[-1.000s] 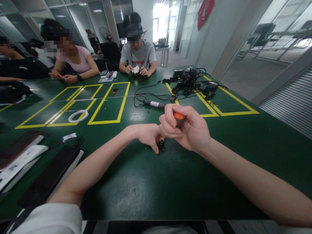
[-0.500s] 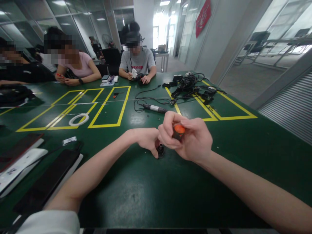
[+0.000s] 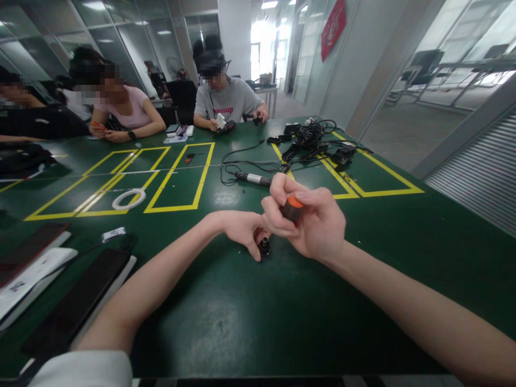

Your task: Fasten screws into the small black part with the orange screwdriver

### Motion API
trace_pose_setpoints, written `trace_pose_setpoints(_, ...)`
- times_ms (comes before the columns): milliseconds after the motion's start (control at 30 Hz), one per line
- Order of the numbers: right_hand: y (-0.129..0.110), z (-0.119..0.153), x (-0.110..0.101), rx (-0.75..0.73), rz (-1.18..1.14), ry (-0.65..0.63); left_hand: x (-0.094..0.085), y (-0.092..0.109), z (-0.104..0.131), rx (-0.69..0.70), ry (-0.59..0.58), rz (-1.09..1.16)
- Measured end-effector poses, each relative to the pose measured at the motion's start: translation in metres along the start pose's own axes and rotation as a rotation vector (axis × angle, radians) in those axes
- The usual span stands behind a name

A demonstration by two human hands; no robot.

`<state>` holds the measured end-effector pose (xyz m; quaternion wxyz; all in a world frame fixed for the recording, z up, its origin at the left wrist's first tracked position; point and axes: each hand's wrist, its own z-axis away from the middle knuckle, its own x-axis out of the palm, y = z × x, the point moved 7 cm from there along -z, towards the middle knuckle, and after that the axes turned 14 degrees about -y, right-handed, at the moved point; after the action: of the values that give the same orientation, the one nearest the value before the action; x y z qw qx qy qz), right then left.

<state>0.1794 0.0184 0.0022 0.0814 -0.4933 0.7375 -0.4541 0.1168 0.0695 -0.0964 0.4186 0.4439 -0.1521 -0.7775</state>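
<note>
My left hand (image 3: 244, 231) rests on the green table (image 3: 226, 322), its fingers curled around a small dark part (image 3: 265, 248) with a metallic tip pointing up. Just right of and above it, my right hand (image 3: 308, 220) is raised, closed on a short dark cylinder with an orange end (image 3: 293, 208). The orange end faces up toward the camera. Fingers of my right hand hide some of my left fingertips. Behind my hands lies a black and silver pen-shaped tool (image 3: 252, 178) with a cable.
Tangled black cables (image 3: 308, 140) lie at the back right. Yellow tape frames (image 3: 197, 183) mark the table, with a white ring (image 3: 129, 199) at the left. Dark and white flat devices (image 3: 80, 301) lie at the near left. People sit across the table.
The cylinder in my right hand has tilted, showing more of its dark side. My left hand has hardly moved. A person across has raised one hand with a small dark item.
</note>
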Motion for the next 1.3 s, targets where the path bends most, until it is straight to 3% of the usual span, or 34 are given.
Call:
trace_pose_setpoints(133, -0.004, -0.003, -0.008, -0.006, 0.064, 0.046, 0.001, -0.001, -0.001, 0.009, -0.01, 0.069)
trace_pose_setpoints(600, 0.002, -0.004, 0.007, 0.096, 0.023, -0.089, 0.0, 0.005, -0.003, 0.072, -0.057, 0.003)
trace_pose_setpoints(800, 0.001, 0.0, 0.003, 0.085, 0.042, -0.025, 0.0, 0.002, -0.001, 0.029, -0.024, 0.002)
trace_pose_setpoints(967, 0.003, -0.002, 0.005, 0.143, 0.08, -0.051, 0.002, 0.012, -0.002, 0.112, -0.079, 0.01)
trace_pose_setpoints(1133, 0.002, 0.001, -0.001, 0.167, 0.013, 0.0, 0.0, 0.007, -0.003, -0.001, -0.02, 0.023)
trace_pose_setpoints(1300, -0.001, 0.001, -0.008, 0.177, 0.028, 0.088, 0.001, 0.011, -0.003, -0.021, -0.007, 0.007)
